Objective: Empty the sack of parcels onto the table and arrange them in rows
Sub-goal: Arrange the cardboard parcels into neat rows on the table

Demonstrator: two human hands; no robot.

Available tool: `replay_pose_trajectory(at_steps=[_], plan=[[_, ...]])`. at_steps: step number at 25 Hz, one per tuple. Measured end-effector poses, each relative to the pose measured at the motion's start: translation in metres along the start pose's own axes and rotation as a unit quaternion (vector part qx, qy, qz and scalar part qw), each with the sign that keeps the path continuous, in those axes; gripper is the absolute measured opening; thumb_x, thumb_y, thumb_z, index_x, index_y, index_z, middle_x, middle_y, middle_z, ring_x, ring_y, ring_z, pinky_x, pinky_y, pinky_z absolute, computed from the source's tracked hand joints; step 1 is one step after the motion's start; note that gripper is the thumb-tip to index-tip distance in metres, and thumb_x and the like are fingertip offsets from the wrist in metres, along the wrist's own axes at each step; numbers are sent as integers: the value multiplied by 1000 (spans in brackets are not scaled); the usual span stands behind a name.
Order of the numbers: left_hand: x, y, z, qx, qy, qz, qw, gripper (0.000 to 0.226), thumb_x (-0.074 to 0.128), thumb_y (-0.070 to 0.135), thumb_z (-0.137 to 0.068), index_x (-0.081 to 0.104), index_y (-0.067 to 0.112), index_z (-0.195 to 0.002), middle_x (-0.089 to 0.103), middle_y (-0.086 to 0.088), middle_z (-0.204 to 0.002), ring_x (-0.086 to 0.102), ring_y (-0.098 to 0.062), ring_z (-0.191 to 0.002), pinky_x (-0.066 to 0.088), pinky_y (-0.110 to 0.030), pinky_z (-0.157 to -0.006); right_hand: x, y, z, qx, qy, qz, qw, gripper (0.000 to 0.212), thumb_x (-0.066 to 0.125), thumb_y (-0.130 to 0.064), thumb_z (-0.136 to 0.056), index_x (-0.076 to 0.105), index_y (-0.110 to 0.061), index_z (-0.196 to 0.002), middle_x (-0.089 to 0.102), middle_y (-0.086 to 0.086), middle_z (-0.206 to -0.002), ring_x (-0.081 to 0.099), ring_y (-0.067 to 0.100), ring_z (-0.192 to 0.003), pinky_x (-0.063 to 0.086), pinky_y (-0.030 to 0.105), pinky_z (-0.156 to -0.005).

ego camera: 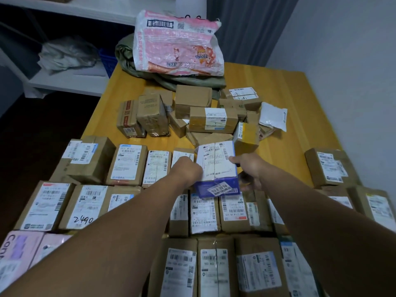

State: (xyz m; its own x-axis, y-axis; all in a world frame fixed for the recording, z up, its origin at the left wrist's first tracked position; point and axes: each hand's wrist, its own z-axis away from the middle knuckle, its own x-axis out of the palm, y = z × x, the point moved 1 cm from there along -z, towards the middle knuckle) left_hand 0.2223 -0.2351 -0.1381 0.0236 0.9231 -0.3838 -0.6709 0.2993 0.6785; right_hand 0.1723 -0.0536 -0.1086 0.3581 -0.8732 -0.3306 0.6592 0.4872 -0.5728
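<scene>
A blue box with a white shipping label point(216, 166) is held between both hands at the right end of the far row. My left hand point(188, 170) grips its left side, and my right hand point(249, 168) holds its right side with the thumb on top. Cardboard parcels point(126, 166) lie label-up in rows across the near half of the wooden table point(278, 91). A loose heap of unsorted parcels point(192, 112) sits beyond the rows. The pink and white sack point(175, 43) lies slumped at the table's far edge on a green sack point(150, 76).
A white padded mailer point(273, 115) lies at the heap's right. Two brown boxes point(330, 166) stand at the table's right edge near the wall. White shelving point(64, 82) with crumpled wrapping runs along the left. Bare tabletop shows right of the heap.
</scene>
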Motion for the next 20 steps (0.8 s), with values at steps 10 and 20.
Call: replay_pose_trajectory(at_steps=[10,20], plan=[[15,12,-41,-38,49,33,998,14,64,20,-77,61,6,-80,72,-17,-91,70,-37,-89,60,-45,-81,6,2,-64,19,-54,-65,996,31,60,-40,-100,62,-10,-109,77,9,-85,74,21,-66,60,33,-54],[25,6,-56,0,91,-43,995,28,51,0,-86,73,8,-101,73,-12,-101,65,-33,-98,57,-41,-87,16,10,-93,-23,-67,-39,997,18,70,-19,-93,68,-9,-108,77,10,-104,74,30,-93,56,54,-94]])
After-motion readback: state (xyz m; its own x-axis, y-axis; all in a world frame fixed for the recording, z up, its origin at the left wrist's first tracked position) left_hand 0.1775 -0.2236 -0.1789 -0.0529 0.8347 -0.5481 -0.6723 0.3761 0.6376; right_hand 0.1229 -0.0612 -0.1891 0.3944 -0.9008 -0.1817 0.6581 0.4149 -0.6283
